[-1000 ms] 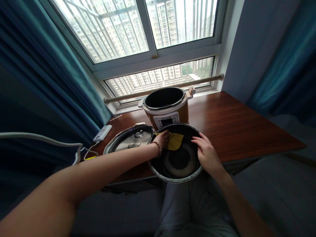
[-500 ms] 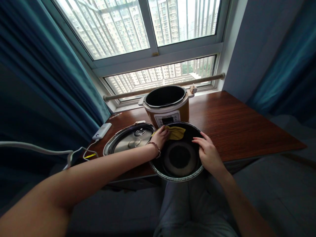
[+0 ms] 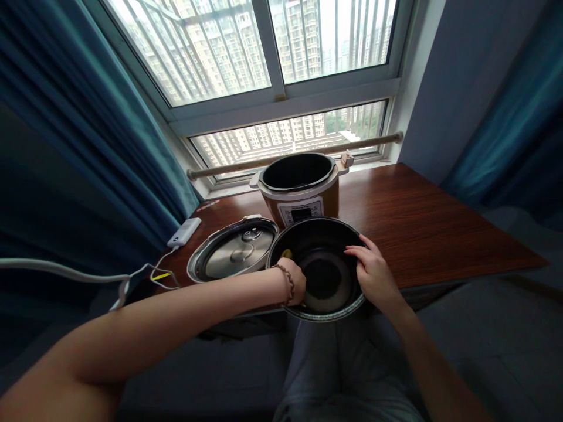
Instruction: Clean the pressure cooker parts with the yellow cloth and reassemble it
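A dark inner pot (image 3: 328,234) is tilted towards me at the table's front edge, its rim over my lap. My right hand (image 3: 372,269) grips the pot's right rim, thumb and fingers on either side of the wall. Inside the pot at the left, my left hand (image 3: 297,281) is closed on a yellow cloth (image 3: 287,254); most of the cloth is hidden under the hand. Right behind the pot stands the brown and white electric cooker body (image 3: 329,196), uncovered, with a control panel on its front. Its round metal lid (image 3: 233,249) lies inner side up to the left.
The wooden table (image 3: 431,228) runs under the window. On its left are a white power strip (image 3: 183,232) and a white cable (image 3: 65,266) with a yellow tag. A blue curtain (image 3: 109,117) hangs on the left.
My left hand has slid from the pot's far left wall down to its near left side, taking the yellow cloth along. My right hand still holds the rim.
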Demonstrator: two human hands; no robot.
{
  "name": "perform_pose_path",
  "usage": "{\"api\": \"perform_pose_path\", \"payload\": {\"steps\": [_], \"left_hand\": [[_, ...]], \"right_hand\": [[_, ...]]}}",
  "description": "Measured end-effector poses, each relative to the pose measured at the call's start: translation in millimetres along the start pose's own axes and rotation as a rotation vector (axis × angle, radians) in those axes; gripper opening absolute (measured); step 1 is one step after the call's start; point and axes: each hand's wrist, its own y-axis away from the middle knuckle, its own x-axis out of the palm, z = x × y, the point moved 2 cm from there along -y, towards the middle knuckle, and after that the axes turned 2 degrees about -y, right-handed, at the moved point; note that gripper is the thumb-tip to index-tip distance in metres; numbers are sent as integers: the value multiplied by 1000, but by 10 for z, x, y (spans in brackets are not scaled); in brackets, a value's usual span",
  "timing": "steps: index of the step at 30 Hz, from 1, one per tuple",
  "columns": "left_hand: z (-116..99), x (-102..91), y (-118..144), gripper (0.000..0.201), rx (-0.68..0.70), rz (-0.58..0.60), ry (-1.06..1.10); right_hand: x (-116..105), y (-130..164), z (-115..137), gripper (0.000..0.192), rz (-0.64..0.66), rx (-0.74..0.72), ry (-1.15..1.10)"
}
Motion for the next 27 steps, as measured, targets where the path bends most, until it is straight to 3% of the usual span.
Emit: {"api": "perform_pose_path", "payload": {"steps": [3,7,11,16,20,22,25,27], "left_hand": [[-78,-176,60,29,127,202,10],[-147,-341,195,39,426,392,308],[-218,-307,339,35,453,241,448],[-322,-163,529,29,429,-96,464],[-332,-70,631,33,342,-243,436],[-314,-37,656,37,290,-271,424],[-271,-24,691,36,258,-270,424],[-224,-35,722,33,244,-259,451]], "right_hand": [[1,-6,-3,41,0,0,2],[1,-11,5,41,-4,-8,-7],[2,-8,13,41,-11,-1,-1],[-1,-5,13,36,-29,1,30],[-70,-11,180,32,24,-61,117],[-104,-11,350,30,224,-96,67],[-111,3,632,35,762,-121,-41],[-101,-22,765,43,1021,-130,10]]}}
